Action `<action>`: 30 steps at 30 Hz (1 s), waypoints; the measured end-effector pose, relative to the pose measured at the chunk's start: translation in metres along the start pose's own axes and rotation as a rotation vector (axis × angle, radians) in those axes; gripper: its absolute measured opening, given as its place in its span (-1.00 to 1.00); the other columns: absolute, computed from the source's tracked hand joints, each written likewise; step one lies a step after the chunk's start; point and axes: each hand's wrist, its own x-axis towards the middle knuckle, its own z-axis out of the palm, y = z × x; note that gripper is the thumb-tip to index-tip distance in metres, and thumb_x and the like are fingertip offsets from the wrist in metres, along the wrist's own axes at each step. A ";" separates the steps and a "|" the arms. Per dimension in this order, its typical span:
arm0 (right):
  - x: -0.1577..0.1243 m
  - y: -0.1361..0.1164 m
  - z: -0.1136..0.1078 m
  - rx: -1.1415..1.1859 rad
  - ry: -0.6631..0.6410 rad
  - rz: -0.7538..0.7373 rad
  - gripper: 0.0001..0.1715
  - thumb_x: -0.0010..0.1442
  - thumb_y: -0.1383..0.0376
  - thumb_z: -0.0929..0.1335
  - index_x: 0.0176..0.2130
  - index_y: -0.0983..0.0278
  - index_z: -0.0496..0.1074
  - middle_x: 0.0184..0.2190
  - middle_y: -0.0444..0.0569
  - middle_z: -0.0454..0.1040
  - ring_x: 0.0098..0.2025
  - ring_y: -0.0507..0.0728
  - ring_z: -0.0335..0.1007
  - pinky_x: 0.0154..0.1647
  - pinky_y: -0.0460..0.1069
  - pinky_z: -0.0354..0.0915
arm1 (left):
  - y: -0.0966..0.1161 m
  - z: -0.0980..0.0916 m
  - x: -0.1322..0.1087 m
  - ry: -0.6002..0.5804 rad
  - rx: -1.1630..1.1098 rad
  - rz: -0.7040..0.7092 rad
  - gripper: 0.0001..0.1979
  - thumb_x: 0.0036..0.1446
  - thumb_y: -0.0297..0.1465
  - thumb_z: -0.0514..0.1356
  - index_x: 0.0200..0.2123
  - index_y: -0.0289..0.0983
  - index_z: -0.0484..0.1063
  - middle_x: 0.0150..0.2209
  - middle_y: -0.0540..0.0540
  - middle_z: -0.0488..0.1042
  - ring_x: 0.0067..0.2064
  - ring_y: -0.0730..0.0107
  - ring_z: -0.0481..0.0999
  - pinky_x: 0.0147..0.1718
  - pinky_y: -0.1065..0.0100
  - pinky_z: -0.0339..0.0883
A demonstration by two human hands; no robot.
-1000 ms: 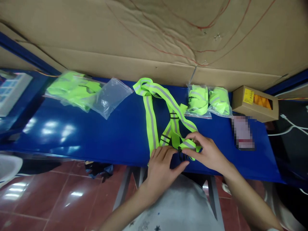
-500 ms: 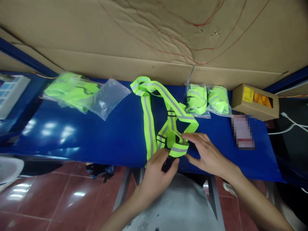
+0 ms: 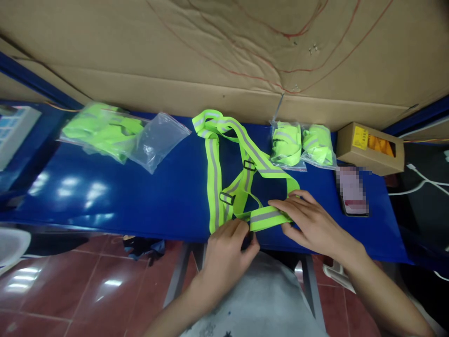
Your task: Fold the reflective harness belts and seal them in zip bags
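Note:
A fluorescent yellow reflective strap vest (image 3: 213,182) with grey stripes lies looped on the blue table. Two black slide buckles show on it, an upper slider (image 3: 249,164) and a lower slider (image 3: 227,198). At the table's front edge, my left hand (image 3: 229,245) is closed on the near end of a strap; something dark between thumb and fingers is mostly hidden. To its right, my right hand (image 3: 308,222) pinches the same vest, fingers over the strap and thumb below. A short band (image 3: 268,217) stretches between both hands.
Bagged yellow vests (image 3: 105,133) and a clear zip bag (image 3: 159,142) lie at the back left. Two more bagged vests, one (image 3: 286,144) beside the other (image 3: 317,145), sit back right. Beyond them are a cardboard box (image 3: 370,149), a blurred-out phone (image 3: 352,192) and white cables (image 3: 426,180).
My right hand has moved right along with the strap, which now lies straighter between my hands. The two sliders have spread apart and turned face up. My left hand stays nearly in place.

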 end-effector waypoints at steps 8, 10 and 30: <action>0.008 0.004 -0.016 -0.139 -0.091 0.091 -0.60 0.45 0.35 0.26 0.22 0.29 0.41 -0.19 0.03 0.57 -0.13 0.21 0.47 0.04 0.17 0.24 | 0.001 0.006 0.000 -0.006 0.180 0.211 -0.93 0.24 -0.54 0.20 -0.26 -0.28 0.40 -0.07 -0.15 0.56 -0.10 0.12 0.56 -0.12 0.15 0.42; 0.005 0.008 -0.013 -0.190 -0.118 0.071 -0.51 0.43 0.41 0.26 0.28 0.21 0.39 -0.15 0.04 0.58 -0.09 0.22 0.47 0.06 0.18 0.25 | -0.001 0.008 -0.003 0.002 0.211 0.232 -0.91 0.25 -0.57 0.17 -0.25 -0.29 0.42 -0.07 -0.16 0.57 -0.09 0.12 0.57 -0.12 0.14 0.42; -0.017 -0.009 0.042 -0.195 -0.129 0.075 -0.42 0.47 0.10 0.29 0.31 0.38 0.30 0.25 0.17 0.43 0.29 0.32 0.31 0.35 0.31 0.15 | -0.015 0.014 -0.021 -0.204 0.219 0.382 -0.83 0.32 -0.54 0.13 -0.13 -0.26 0.50 0.04 -0.17 0.55 0.02 0.11 0.53 0.15 -0.02 0.25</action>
